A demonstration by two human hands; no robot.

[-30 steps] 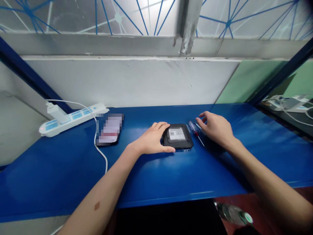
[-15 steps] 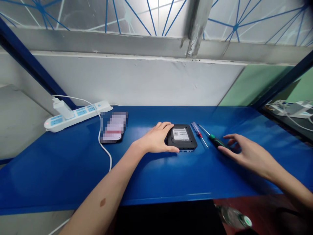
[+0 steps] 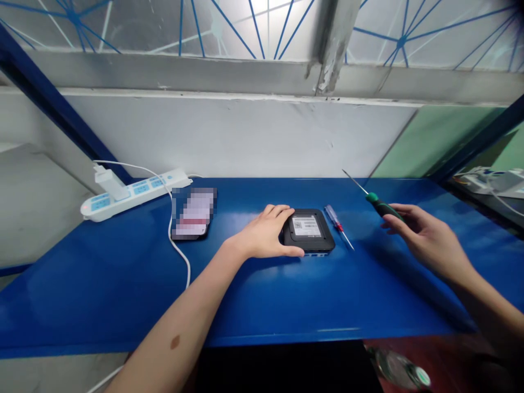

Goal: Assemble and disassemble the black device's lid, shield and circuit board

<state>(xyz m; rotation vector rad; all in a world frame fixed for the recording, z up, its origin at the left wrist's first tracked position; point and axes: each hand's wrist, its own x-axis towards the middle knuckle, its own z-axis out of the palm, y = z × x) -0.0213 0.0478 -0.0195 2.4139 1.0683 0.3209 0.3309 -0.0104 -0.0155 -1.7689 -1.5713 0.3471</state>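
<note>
My left hand [image 3: 268,232] grips the left side of a flat black box [image 3: 323,232], thumb at the near edge and fingers at the far edge. The box lies on the blue table with a white printed label facing up and ports along its near side. My right hand [image 3: 421,232] is closed around the black and green handle of a screwdriver [image 3: 379,204], held above the table with its shaft pointing up and to the left. A smaller screwdriver [image 3: 338,222] with a clear and red handle lies just right of the box.
A phone [image 3: 194,213] lies left of my left hand, a white cable [image 3: 180,254] beside it. A white power strip [image 3: 139,191] with a charger [image 3: 110,183] plugged in sits at the back left. Below the table's front edge [image 3: 286,338] a plastic bottle [image 3: 401,368] is visible.
My right hand has closed on the green-and-black screwdriver and lifted it off the table, tilting its tip upward. My left hand stays on the black box.
</note>
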